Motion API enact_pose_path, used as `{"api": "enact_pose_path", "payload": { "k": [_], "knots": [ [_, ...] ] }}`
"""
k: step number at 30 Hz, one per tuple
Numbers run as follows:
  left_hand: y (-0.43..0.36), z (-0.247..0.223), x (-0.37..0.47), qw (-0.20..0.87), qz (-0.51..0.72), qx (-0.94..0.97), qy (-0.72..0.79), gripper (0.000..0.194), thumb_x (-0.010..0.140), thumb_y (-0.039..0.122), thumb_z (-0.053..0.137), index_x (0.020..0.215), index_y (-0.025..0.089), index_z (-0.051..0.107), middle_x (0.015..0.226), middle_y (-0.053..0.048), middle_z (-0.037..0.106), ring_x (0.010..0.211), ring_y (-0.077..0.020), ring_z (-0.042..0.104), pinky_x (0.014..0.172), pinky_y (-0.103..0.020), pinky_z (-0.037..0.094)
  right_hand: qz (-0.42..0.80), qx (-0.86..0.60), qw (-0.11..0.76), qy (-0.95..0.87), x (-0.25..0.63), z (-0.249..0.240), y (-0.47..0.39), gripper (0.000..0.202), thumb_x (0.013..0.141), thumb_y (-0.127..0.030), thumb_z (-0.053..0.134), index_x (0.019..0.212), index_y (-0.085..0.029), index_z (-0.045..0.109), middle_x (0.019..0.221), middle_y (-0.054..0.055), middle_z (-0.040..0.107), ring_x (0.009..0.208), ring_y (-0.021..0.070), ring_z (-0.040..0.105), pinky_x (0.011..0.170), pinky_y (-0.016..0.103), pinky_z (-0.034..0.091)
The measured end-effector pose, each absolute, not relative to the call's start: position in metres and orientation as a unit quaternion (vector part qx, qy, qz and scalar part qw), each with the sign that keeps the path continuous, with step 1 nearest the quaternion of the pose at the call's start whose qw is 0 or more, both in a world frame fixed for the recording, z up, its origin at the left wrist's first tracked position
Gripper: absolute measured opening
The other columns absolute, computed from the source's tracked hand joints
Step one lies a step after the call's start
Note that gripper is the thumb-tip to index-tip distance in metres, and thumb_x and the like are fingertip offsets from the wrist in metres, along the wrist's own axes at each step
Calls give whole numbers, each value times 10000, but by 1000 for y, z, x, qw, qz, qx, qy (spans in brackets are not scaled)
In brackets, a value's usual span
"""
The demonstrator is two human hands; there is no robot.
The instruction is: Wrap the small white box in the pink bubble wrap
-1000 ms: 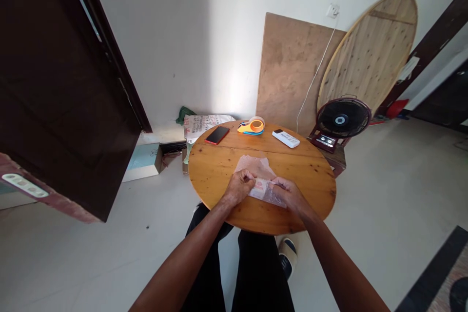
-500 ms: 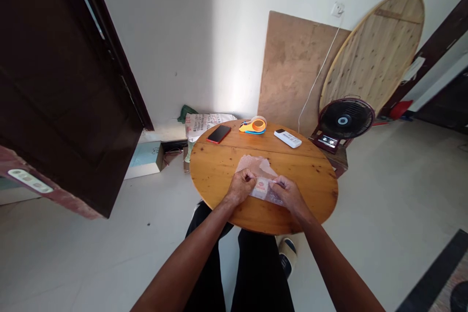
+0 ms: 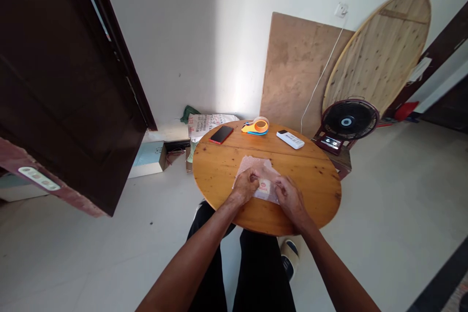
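A sheet of bubble wrap (image 3: 251, 162) lies on the round wooden table (image 3: 310, 185) in front of me. On the wrap, between my hands, is a small pale flat item (image 3: 264, 185) with a red print; I cannot make out its kind. My left hand (image 3: 246, 185) is closed, thumb and fingers pinching the wrap at the item's left side. To the right, my right hand (image 3: 290, 197) pinches the wrap too, with its fingers curled. A fold of wrap stretches between the two hands, above the item.
Along the table's far side are a phone (image 3: 221, 134), an orange tape dispenser (image 3: 256, 126) and a white device with a dark end (image 3: 290, 139). A fan (image 3: 346, 121) stands beyond the right edge. A dark door (image 3: 69, 83) is at left.
My right hand's fingers have curled in more, and the wrap by them has been drawn up into a fold between the hands. The view has shifted slightly.
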State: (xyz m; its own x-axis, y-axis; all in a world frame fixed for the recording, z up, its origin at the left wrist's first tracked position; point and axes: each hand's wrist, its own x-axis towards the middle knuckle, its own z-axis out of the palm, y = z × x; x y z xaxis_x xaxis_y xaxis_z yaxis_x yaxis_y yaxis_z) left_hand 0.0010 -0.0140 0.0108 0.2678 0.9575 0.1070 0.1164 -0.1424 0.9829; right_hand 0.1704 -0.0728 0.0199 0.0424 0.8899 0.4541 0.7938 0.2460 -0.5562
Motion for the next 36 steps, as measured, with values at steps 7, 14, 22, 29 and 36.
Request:
{"api": "enact_pose_path", "payload": {
  "k": [7,14,22,29,36],
  "knots": [
    [-12,11,4,457,417,640,456,237,654,37,505,828,161,609,713,37,607,634,-80,522,596,-163,414,-92,-529,262,-802,158,36,-87,260,912,-265,444,1065,-210,647,1138,73,632,1160,248,449,967,390,316],
    [-10,19,-8,470,368,646,476,204,710,108,543,898,144,614,643,52,556,511,-63,436,484,-165,348,-128,-525,186,-821,159,33,-86,308,913,-285,455,1172,-211,604,1220,77,604,1190,240,431,1019,417,236],
    [-3,24,-45,372,336,666,553,136,714,169,623,848,161,641,674,21,586,614,-102,509,556,-192,357,-143,-511,133,-837,160,42,-84,331,914,-259,430,1207,-262,583,1192,75,593,1062,236,478,1042,450,212],
    [-10,28,-67,323,307,644,622,373,699,449,692,909,147,625,761,-57,666,636,-157,594,583,-228,400,-159,-510,89,-840,153,54,-84,313,890,-228,464,1168,-281,596,1145,78,611,1048,245,491,1073,519,134],
    [-13,28,-58,419,217,624,623,382,703,452,663,898,125,635,368,35,501,319,-125,448,410,-222,339,-176,-509,78,-839,150,53,-85,291,852,-185,513,1118,-263,599,1135,86,605,1047,244,506,1080,516,136]
  ]
}}
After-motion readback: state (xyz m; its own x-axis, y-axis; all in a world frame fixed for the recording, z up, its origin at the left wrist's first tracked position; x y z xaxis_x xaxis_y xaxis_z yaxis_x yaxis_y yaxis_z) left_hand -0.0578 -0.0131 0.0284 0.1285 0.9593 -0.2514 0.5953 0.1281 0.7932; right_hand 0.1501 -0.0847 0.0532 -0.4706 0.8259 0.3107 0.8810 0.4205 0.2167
